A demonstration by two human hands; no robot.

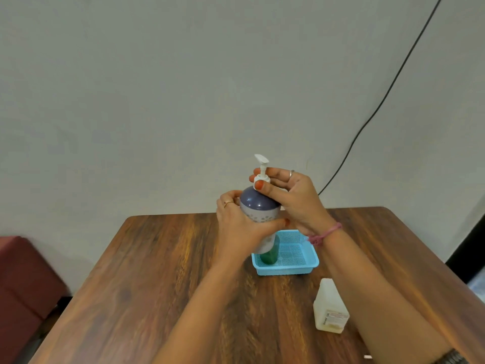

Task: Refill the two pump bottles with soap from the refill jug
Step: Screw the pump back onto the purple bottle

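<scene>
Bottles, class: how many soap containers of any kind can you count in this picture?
3. A purple-topped pump bottle held up in both hands, a green bottle standing in the blue basket behind it and partly hidden, and the jug on the table. None other shows.

A plain pale grey-green wall (183,88) fills the space behind and above the grip, a black cable (388,93) slanting down it at right. Beneath lies a dark wood-grain table (157,271); a maroon upholstered seat (23,279) sits far left
</scene>
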